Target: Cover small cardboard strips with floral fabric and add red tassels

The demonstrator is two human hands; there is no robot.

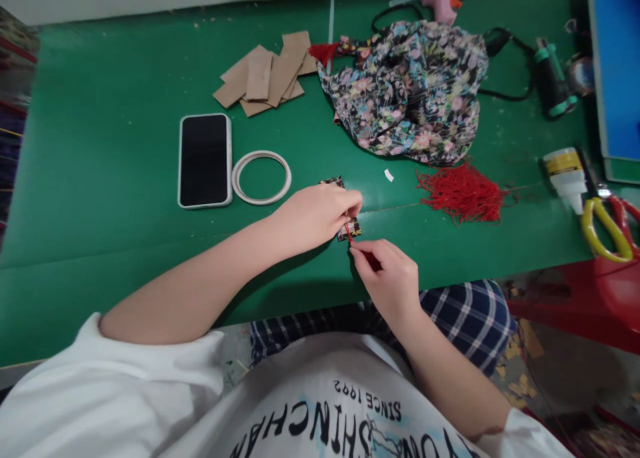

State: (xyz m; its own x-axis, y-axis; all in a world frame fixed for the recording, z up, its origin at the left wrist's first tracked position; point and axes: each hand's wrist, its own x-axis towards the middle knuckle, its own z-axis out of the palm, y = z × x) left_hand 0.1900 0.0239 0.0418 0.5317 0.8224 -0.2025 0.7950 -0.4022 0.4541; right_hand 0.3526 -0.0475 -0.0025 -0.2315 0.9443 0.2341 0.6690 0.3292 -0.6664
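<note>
Table (100, 178): green mat, wide and flat, carrying everything here.
Flowery cloth (410, 91): big soft heap near the far edge, right of the middle; well apart from both hands.
Phone (205, 159): lying flat, screen dark, left of the hands.
Tape ring (262, 177): thin white loop, just beside the phone.
Red tassels (463, 193): loose bunch of threads, right of the hands, near the front edge.
Left hand (320, 211): palm down, arm reaching across from the left; fingertips pressed together, pinching the small cloth piece and holding it down on the mat.
Right hand (387, 275): at the front edge, wrist bent up, thumb and first finger pinching the red string; other fingers curled in.
Small cloth piece (354, 228): near the front edge, in the middle, partly hidden under the left fingers; looks light, thin and floppy, likely easy to crush or slide, best held flat by its edges.
Red string (349, 233): very thin and soft, probably slippery; best gripped close to the cloth, with fingertips only.
</note>
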